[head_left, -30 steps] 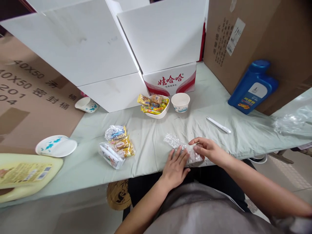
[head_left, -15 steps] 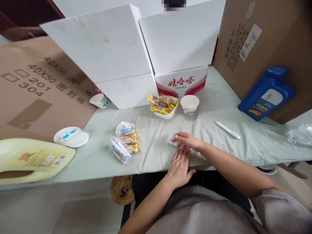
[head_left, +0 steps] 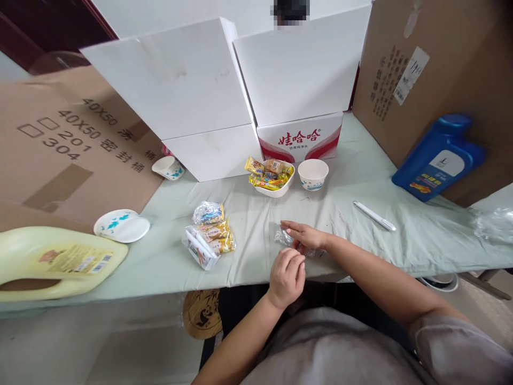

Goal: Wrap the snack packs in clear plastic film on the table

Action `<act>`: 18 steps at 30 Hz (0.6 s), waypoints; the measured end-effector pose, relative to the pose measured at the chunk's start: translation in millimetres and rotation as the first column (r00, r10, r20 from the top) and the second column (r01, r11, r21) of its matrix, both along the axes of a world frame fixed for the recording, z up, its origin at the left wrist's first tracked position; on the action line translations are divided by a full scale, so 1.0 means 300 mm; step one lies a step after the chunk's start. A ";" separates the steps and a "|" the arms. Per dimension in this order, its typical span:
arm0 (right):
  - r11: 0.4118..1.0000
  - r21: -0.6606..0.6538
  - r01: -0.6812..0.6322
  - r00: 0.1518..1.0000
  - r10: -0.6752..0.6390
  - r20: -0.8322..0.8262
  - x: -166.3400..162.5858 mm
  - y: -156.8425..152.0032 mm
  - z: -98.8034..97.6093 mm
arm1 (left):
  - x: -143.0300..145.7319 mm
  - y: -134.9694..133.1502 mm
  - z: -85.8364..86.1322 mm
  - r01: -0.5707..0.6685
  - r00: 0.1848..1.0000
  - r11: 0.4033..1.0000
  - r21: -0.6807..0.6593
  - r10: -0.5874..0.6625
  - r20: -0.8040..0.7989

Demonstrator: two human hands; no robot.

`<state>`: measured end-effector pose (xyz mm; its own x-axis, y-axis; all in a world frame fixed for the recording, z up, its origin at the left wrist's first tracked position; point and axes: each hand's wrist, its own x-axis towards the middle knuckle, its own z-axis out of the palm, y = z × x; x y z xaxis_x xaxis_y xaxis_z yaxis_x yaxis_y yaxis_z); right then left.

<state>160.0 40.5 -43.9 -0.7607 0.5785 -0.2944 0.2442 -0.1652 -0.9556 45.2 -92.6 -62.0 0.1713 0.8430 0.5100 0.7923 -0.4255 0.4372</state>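
Observation:
Crumpled clear plastic wrap [head_left: 282, 236] lies on the cloth near the table's front edge, partly covered by my hands. My right hand [head_left: 305, 235] rests over it with the fingers stretched out. Just in front of my body, my left hand [head_left: 287, 279] is closed, its fingers curled towards the wrap; whatever is inside them is hidden. To the left sits a group of wrapped snacks [head_left: 216, 231] with a white packet [head_left: 200, 248] beside it. Farther back, a white bowl [head_left: 280, 191] holds several packaged snacks, and a paper cup [head_left: 312, 175] stands to its right.
A white pen [head_left: 374, 216] and a blue bottle [head_left: 438, 158] are on the right. White boxes [head_left: 300, 72] stand at the back, between cardboard cartons [head_left: 417, 101]. A pale yellow jug [head_left: 80, 256] and tipped paper cups [head_left: 120, 224] occupy the left side.
My left hand has gone from lying flat with fingers extended to curled closed. My right hand stays over the plastic wrap, its fingers slightly straighter. The view has shifted a little.

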 end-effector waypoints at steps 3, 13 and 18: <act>0.996 0.011 0.091 0.996 -0.091 -0.020 0.004 -0.029 -0.006 | -0.042 0.044 0.001 -0.069 0.997 0.997 0.022 0.070 -0.045; 0.429 0.898 -0.097 0.990 -0.055 0.133 0.236 -0.154 -0.011 | -0.069 0.084 -0.027 -0.146 0.983 0.989 -0.034 0.141 -0.118; 0.256 0.941 -0.221 0.964 -0.086 0.250 0.236 -0.195 0.007 | -0.075 0.081 -0.020 -0.027 0.986 0.995 -0.096 0.010 -0.168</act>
